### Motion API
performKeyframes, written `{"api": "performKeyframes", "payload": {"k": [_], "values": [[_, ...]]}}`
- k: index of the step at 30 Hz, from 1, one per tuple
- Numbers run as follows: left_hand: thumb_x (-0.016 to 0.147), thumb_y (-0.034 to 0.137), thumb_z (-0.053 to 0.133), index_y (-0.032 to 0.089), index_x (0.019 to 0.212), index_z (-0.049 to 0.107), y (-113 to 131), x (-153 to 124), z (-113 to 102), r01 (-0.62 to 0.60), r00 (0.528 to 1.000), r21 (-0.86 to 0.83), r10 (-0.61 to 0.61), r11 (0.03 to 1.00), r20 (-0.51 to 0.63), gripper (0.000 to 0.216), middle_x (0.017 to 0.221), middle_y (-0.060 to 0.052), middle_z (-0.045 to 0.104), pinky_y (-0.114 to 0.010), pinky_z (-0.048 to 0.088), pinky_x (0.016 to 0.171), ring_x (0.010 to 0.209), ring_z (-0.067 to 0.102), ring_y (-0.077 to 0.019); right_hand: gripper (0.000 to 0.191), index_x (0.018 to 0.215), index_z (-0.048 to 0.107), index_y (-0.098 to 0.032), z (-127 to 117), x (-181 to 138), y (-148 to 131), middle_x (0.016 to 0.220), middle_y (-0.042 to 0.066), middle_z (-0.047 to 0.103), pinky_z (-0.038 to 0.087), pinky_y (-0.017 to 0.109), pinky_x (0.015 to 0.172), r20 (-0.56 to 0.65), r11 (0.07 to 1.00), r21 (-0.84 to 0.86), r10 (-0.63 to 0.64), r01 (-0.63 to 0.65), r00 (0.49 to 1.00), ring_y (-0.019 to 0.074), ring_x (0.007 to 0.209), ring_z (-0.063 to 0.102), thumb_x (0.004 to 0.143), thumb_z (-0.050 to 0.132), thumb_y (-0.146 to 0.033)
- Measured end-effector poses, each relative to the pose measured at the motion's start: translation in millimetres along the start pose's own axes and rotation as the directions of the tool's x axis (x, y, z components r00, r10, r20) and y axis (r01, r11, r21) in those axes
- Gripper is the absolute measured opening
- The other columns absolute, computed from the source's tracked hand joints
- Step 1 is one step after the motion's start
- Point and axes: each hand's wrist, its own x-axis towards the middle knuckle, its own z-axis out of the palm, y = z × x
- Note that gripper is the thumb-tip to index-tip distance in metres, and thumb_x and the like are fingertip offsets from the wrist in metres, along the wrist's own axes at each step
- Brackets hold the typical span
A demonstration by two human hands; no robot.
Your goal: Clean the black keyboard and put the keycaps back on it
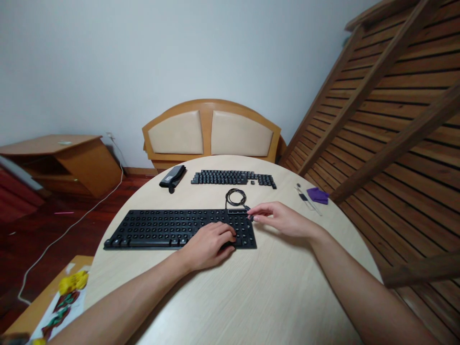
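A black keyboard (154,227) lies across the round table, most of its keycaps off and the bare key sockets showing; the long space bar and several bottom-row keys are on it. My left hand (212,242) rests on its right part, fingers bent over the number pad and thumb by the near edge. At the upper right corner, my right hand (276,216) pinches a small black keycap (250,218) between thumb and fingers. Behind the keyboard its cable (236,196) lies coiled. Farther back, loose black keycaps (223,177) are laid out in keyboard order.
A folded black pouch (173,177) lies at the back left of the table (230,297). To the right are a thin wire tool (305,197) and a purple cloth (318,195). A chair-like padded headboard (212,129) stands behind; wooden slats (388,120) lean at right.
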Motion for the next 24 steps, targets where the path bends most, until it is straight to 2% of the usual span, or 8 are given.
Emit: {"api": "performKeyframes", "payload": {"k": [6,12,24], "values": [[0.097,0.025,0.058,0.019,0.105,0.061,-0.2,-0.3,0.0,0.002,1.0,0.0,-0.002,1.0,0.003,0.01,0.114,-0.006,0.067,-0.039,0.053,0.089,0.103,0.064,-0.0229,0.034,0.109,0.074,-0.013,14.8,0.7,-1.9,0.104,0.011,0.077,0.054,0.037,0.088,0.141,0.997,0.06,0.037,-0.046,0.989,0.023,0.095,0.07,0.085,0.069,-0.036],[0.097,0.026,0.058,0.02,0.105,0.062,0.0,-0.6,0.8,0.019,1.0,-0.003,-0.018,1.0,0.017,0.011,0.115,-0.006,0.067,-0.039,0.052,0.09,0.102,0.064,-0.0231,0.028,0.105,0.074,-0.015,23.1,0.3,3.6,0.101,0.009,0.078,0.056,0.034,0.084,0.215,0.996,0.073,0.041,-0.058,0.976,0.0226,0.093,0.072,0.084,0.07,-0.032],[0.097,0.026,0.058,0.019,0.105,0.062,-0.6,0.8,0.6,0.009,1.0,0.003,-0.009,1.0,0.018,0.011,0.115,-0.006,0.067,-0.038,0.051,0.09,0.103,0.064,-0.0228,0.024,0.101,0.079,-0.016,22.8,-0.2,-5.8,0.096,0.006,0.079,0.052,0.03,0.078,0.232,0.996,-0.092,0.009,0.013,0.973,0.0209,0.086,0.07,0.084,0.069,-0.03]]}}
